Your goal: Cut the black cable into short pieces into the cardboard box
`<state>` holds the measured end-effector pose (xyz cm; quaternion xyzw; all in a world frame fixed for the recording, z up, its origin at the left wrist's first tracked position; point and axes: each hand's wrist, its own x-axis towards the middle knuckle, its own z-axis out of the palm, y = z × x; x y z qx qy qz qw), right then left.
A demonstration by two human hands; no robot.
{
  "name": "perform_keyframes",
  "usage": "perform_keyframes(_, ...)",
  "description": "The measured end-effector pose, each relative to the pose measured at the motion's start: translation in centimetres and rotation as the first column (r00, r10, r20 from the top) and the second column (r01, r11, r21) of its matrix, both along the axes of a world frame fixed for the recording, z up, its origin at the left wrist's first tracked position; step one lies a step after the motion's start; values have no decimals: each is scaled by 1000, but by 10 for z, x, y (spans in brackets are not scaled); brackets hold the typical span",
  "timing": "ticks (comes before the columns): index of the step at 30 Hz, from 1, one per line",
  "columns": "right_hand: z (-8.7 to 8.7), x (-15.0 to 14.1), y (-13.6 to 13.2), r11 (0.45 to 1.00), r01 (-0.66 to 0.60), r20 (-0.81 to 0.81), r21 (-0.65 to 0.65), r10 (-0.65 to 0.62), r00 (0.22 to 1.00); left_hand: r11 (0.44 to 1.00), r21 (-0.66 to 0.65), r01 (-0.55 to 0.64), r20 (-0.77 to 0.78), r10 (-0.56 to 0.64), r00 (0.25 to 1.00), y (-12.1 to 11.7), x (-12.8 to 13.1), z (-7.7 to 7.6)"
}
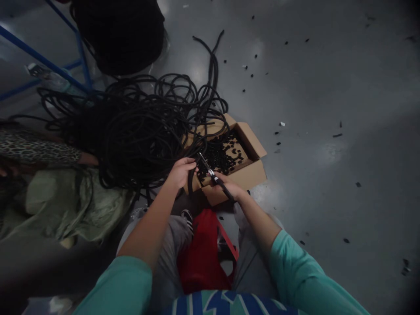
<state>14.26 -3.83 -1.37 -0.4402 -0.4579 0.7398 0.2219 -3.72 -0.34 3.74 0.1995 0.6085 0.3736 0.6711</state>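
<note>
My left hand (181,173) is closed around a black cord (190,181), whose end hangs down below my fingers. My right hand (227,186) grips a slim black-handled tool (211,174) with a narrow silver metal tip. The tip points up and left, a short way from my left fingers. Whether its jaws or blades are apart cannot be made out. Beneath both hands sits a cardboard box (257,173) with its flaps folded out, holding many small black pieces (219,155). A large tangle of black cord (138,131) spreads left of the box and partly over its edge.
A big black coil (118,35) stands at the back beside a blue metal frame (42,50). Another person's patterned sleeve (36,144) reaches in from the left above green fabric (78,201). Red material (203,253) lies between my legs. Small black bits dot the grey floor (315,175).
</note>
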Motion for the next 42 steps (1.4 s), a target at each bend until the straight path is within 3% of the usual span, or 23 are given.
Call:
perform_keyframes(11,-3,-4,-1,1000,-22,36,-18,23,999,994,55,99,-78,-95,992,-8,11,-4)
perform_keyframes(18,-6,-7,-1,998,33,81,49,-37,996,992,50,116,-119,-109,987,-7,8,-2)
perform_keyframes(28,1,-11,-1,997,80,71,21,-81,994,971,144,189,-137,-170,976,-4,0,-4)
perform_keyframes(35,3,-13,-3,993,115,103,-3,-114,988,940,229,254,-360,-161,919,-6,6,-1)
perform_keyframes(39,0,-13,-2,996,84,51,8,-85,995,932,204,300,-403,-199,893,-7,7,-4)
perform_keyframes(42,-2,-13,-2,995,77,39,60,-79,996,925,177,338,-349,-262,900,-8,8,-6)
